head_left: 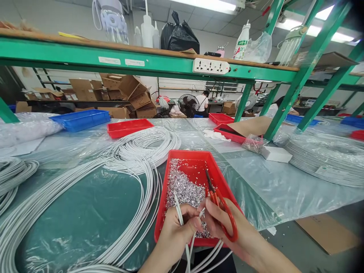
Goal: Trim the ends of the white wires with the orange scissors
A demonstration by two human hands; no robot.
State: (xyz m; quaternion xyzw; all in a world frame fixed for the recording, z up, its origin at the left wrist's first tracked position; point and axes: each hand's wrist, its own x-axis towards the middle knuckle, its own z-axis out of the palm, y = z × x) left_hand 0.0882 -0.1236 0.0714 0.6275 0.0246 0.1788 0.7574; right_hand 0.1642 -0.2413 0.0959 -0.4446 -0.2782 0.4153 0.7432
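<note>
White cables (178,210): thin, smooth, plain jacket, several strands bunched loosely over the red tray (193,167) at the tabletop's (85,204) near edge. Some ends poke up past the left hand (182,227); another end points at the right hand's (227,218) fingertips. Left hand is closed on the bunch, thumb against fingers. Right hand grips orange-red-handled scissors (233,227), dark blades together or nearly so, tips up over the tray. Silvery scraps (182,185) in the tray, heaped toward its left side. Similar-looking white big coil (142,148) left of the tray, loops sweeping to the tabletop's near edge.

Hard to see: right fingertips overlap the cable end, can't tell if they touch it. Strand count unclear, hands cover the middle. Strands get cut off at the bottom of the view. Tray's near part mostly behind the hands. Second coil (17,172) on the tabletop's left side is cropped too.
</note>
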